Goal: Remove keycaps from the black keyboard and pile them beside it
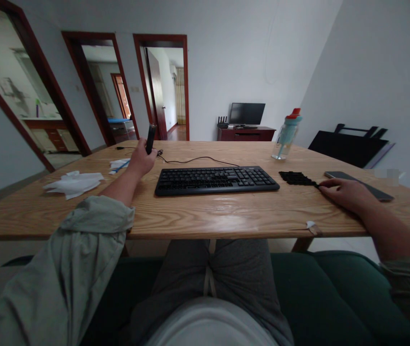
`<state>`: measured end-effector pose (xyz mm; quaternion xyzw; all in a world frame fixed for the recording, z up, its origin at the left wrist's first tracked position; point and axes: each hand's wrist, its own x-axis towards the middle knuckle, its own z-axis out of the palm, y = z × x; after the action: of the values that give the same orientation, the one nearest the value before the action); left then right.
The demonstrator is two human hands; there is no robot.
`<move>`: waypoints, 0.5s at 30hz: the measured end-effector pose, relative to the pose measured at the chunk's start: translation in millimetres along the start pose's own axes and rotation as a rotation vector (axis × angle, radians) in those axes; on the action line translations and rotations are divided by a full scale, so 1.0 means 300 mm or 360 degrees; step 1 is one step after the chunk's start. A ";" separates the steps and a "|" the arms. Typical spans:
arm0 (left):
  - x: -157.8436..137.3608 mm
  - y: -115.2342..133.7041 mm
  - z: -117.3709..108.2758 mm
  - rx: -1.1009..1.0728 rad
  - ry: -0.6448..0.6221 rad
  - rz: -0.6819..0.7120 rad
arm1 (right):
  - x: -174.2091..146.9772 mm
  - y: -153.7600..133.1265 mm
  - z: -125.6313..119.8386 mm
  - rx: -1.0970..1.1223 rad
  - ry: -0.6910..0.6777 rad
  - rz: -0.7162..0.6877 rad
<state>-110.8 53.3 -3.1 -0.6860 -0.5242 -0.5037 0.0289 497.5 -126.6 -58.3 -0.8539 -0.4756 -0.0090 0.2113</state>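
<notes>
My left hand [143, 157] is raised above the table, left of the keyboard, with its fingers closed round a short black stick-like object [150, 139] with a brownish tip; its exact kind is unclear. A black keyboard [217, 180] lies flat in front of me, its cable running off behind to the left. To its right is a flat cluster of small black pieces [295, 178], perhaps keycaps. At the right end of that cluster, the fingertips of my right hand [343, 193] are pinched on a small black piece; the hand rests on the table.
White tissues [73, 184] and a blue-and-white item [120, 166] lie on the left of the wooden table [212, 216]. A clear bottle with a red-and-teal top [287, 137] stands behind the cluster. A dark flat device [361, 185] lies beyond my right hand. A paper scrap [311, 225] is at the front edge.
</notes>
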 end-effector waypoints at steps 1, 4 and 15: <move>-0.001 0.002 -0.001 0.0000 -0.0009 -0.0002 | -0.003 0.000 0.000 0.0033 0.0012 -0.0010; -0.003 0.012 0.003 -0.0015 -0.0059 -0.0020 | -0.019 -0.004 -0.001 0.0173 0.0180 -0.0103; -0.108 0.328 0.150 -0.0289 -0.0681 0.0382 | -0.219 -0.614 -0.022 0.0640 -0.0056 -0.1199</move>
<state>-5.6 12.2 -0.5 -0.8340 -0.3859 -0.3852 -0.0848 312.5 -97.8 -1.8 -0.5623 -0.7501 0.0218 0.3475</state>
